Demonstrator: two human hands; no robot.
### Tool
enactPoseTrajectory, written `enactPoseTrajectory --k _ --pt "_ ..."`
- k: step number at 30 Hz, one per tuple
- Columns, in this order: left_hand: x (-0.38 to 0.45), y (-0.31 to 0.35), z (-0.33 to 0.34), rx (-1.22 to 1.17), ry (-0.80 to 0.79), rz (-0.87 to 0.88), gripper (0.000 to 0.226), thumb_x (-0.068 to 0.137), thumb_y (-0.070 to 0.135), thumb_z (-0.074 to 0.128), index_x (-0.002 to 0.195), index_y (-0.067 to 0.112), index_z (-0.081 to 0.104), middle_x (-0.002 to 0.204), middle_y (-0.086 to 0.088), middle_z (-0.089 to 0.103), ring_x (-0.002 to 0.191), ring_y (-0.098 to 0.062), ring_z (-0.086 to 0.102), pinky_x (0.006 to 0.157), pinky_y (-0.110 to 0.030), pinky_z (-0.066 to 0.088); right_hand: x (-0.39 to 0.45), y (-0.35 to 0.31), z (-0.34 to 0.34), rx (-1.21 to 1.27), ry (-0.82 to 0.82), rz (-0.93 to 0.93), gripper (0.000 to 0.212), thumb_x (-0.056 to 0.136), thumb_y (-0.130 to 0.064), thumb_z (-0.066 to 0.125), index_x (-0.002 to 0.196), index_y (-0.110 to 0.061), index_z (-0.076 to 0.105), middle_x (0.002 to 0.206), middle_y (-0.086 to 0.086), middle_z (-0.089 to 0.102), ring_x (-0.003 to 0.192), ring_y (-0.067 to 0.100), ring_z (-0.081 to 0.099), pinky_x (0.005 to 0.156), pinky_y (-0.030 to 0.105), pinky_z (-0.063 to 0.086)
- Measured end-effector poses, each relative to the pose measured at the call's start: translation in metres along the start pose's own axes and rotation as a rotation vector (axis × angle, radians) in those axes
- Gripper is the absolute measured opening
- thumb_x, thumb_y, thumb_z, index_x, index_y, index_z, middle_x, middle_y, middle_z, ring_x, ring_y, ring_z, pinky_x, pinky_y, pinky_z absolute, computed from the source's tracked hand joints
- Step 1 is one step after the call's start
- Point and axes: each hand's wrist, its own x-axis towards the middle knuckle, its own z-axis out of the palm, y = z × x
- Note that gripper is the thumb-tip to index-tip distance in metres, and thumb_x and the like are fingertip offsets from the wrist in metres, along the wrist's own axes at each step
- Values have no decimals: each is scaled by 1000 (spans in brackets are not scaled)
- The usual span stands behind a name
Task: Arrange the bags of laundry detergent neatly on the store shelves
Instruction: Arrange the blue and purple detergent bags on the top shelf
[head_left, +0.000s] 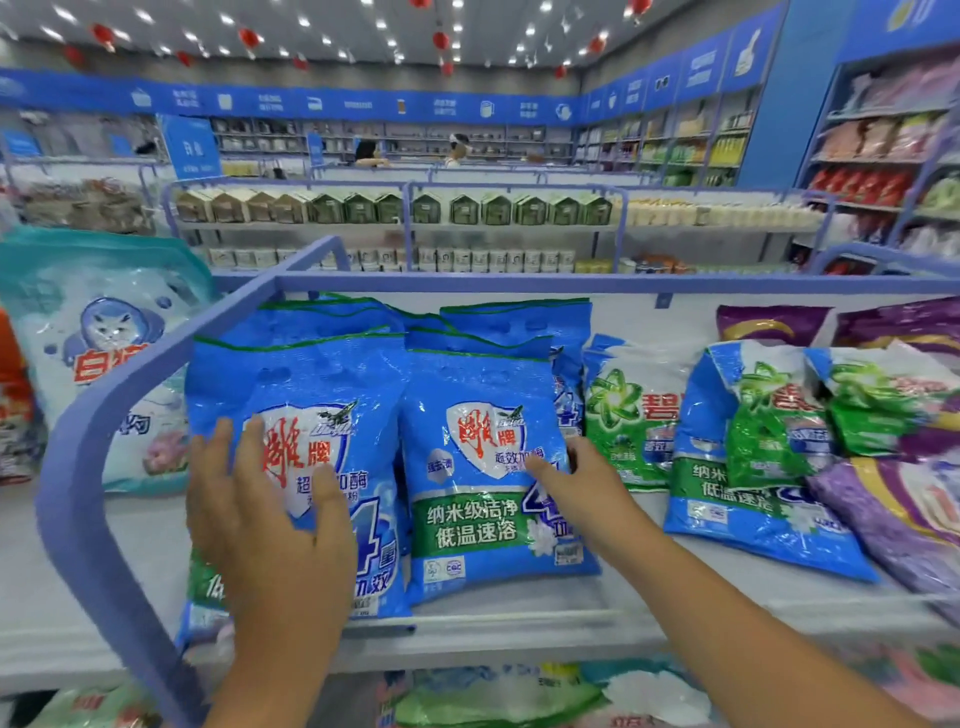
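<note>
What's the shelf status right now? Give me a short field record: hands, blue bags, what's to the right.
left hand: flat on left blue bag, fingers spread
right hand: at right edge of right blue bag; grip unclear
blue bags: two stacks side by side, at left end of shelf
right of them: green bags, tumbled; purple bags beyond

Retail shop, household-goods section. Detergent bags (488, 467) are lying on a blue-railed shelf (467, 283); stocked aisles (395, 208) and blue overhead signage (311, 104) are filling the background.
</note>
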Motion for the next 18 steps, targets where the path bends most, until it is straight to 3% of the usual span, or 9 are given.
enactPoseTrajectory --k 3,6,9,12,14,16,18 --pt "-19 36 15 -150 -90 241 37 88 17 58 122 1 60 140 -19 48 139 -37 38 120 -36 21 -2 9 -34 -116 39 -13 27 92 -37 69 111 -24 54 105 -8 61 85 3 59 69 18 45" --pt "-38 72 42 -363 -370 259 24 91 23 52 110 16 66 120 6 59 119 -16 55 107 -23 36 -13 27 -85 -198 121 -4 23 93 -37 67 112 -27 58 117 -7 60 101 11 60 84 29 46" --pt "-60 110 81 -446 -660 62 12 95 26 57 103 31 65 106 22 63 104 -2 60 89 -17 43 -28 53 -141 -249 246 10 10 94 -31 65 103 -29 61 112 -6 62 101 13 61 87 32 48" --pt "-76 157 127 -539 -922 -232 15 94 17 66 101 30 65 106 13 70 94 -4 65 74 -15 47 -39 77 -187 -299 327 8 14 94 -26 64 108 -26 65 113 -3 65 105 17 62 91 34 48" --pt "-83 188 160 -507 -1033 -322 17 94 20 66 110 25 61 114 4 69 92 -3 62 76 -16 46 -44 91 -211 -322 320 -12 28 94 -27 64 122 -28 62 122 -6 62 113 14 59 96 34 46" --pt "-88 214 188 -417 -1135 -365 32 94 28 66 124 23 55 113 3 65 92 -9 60 79 -25 46 -48 98 -229 -288 246 -44 44 95 -30 64 134 -45 50 128 -14 56 121 10 56 103 35 45" --pt "-90 230 213 -325 -1182 -421 37 94 33 66 127 25 52 105 3 62 87 -14 58 75 -27 47 -49 101 -243 -250 134 -62 57 96 -35 63 135 -64 33 133 -21 49 124 4 52 107 35 45"
